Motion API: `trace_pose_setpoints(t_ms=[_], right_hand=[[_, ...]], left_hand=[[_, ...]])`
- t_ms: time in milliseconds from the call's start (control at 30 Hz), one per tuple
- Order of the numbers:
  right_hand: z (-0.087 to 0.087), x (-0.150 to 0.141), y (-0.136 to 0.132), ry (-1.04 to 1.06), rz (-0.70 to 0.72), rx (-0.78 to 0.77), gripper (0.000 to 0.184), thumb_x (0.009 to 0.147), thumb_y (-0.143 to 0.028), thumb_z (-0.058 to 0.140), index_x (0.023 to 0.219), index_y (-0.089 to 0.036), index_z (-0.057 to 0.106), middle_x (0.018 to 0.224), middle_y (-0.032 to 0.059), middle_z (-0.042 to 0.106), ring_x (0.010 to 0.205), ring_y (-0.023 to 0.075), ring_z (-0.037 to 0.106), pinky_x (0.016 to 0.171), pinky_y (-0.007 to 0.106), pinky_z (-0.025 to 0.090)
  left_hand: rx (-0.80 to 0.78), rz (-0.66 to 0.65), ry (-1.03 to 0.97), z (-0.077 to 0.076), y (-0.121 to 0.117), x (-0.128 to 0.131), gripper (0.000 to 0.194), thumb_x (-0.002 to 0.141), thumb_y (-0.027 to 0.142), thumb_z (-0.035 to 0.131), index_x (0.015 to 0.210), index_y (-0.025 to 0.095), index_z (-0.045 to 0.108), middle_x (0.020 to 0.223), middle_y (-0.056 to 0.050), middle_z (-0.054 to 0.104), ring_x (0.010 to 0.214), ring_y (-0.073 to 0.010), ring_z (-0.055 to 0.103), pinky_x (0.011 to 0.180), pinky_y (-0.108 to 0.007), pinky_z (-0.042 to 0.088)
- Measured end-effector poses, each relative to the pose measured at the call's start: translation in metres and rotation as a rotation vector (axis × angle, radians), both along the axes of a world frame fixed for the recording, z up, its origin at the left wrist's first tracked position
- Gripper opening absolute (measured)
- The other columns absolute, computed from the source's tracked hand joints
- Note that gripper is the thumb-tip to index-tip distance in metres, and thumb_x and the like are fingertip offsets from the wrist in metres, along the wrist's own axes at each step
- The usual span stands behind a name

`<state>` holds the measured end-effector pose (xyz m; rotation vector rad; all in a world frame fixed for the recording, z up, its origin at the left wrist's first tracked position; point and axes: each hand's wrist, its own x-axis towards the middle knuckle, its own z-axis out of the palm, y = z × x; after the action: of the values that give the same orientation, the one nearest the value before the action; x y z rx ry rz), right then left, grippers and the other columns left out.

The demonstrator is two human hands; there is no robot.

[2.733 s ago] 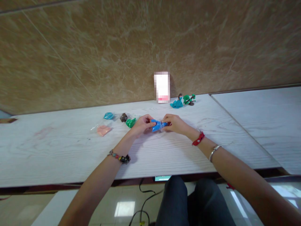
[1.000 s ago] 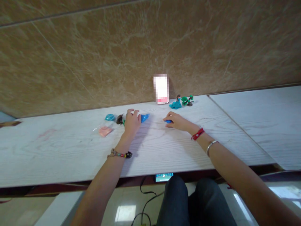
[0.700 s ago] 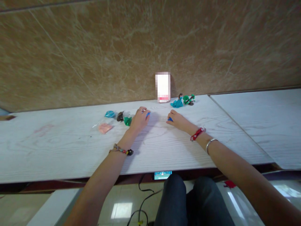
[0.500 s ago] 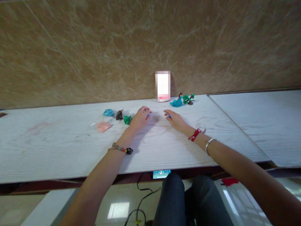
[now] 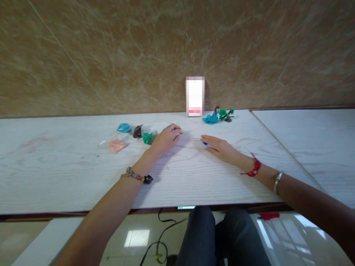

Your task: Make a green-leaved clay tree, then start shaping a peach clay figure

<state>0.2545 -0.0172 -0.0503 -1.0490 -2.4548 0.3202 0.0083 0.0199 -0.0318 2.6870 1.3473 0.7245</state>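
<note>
My left hand (image 5: 168,140) rests over the white tabletop, fingers bent around a small blue piece, apparently modelling clay, of which only bits show by the fingers. My right hand (image 5: 222,149) lies low over the table with its fingers stretched out and the thumb apart. A small blue clay piece (image 5: 204,143) shows at its fingertips, seemingly on the table rather than gripped. Just left of my left hand is a clear bag with green clay (image 5: 147,137). Past my right hand stand a figure in a blue dress (image 5: 212,117) and a small green tree model (image 5: 226,115).
Bags of blue clay (image 5: 124,128), brown clay (image 5: 137,132) and pinkish-orange clay (image 5: 117,145) lie at the left. A phone-like panel with a blurred-out screen (image 5: 195,96) leans on the marbled wall (image 5: 138,55). The table's front edge runs above my knees (image 5: 203,232).
My right hand has moved right, away from my left, and its fingers have straightened. The left hand stays near its place with its fingers turned slightly. The view has shifted a little.
</note>
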Motion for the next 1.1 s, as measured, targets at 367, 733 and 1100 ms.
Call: trace_pose_setpoints(t_ms=[367,733,1100], right_hand=[[0.009,-0.001,-0.004,-0.258,0.085,0.051,0.043,0.089,-0.03,0.03,0.127,-0.014,0.043,0.136,0.0106,0.039,0.127,0.0195,0.033,0.105,0.042,0.027],[0.012,0.001,-0.009,-0.219,0.213,0.009,0.043,0.089,-0.03,0.032,0.13,-0.019,0.039,0.138,0.0076,0.035,0.13,0.0177,0.027,0.108,0.046,0.016],[0.007,0.008,0.001,-0.204,0.061,-0.003,0.041,0.089,-0.024,0.03,0.129,-0.018,0.04,0.136,0.0089,0.039,0.126,0.019,0.033,0.106,0.049,0.02]], left_hand=[[-0.082,-0.095,-0.031,-0.004,0.005,0.014,0.022,0.078,0.014,0.04,0.087,0.018,0.06,0.097,-0.005,0.056,0.093,-0.0175,0.052,0.086,-0.033,0.041],[-0.033,-0.025,-0.041,-0.002,0.01,0.005,0.021,0.077,0.014,0.041,0.085,0.018,0.06,0.091,-0.005,0.058,0.089,-0.0167,0.053,0.084,-0.032,0.042],[-0.012,-0.032,0.025,-0.003,0.007,0.013,0.023,0.08,0.016,0.039,0.089,0.016,0.06,0.095,-0.008,0.059,0.089,-0.0189,0.054,0.083,-0.033,0.042]])
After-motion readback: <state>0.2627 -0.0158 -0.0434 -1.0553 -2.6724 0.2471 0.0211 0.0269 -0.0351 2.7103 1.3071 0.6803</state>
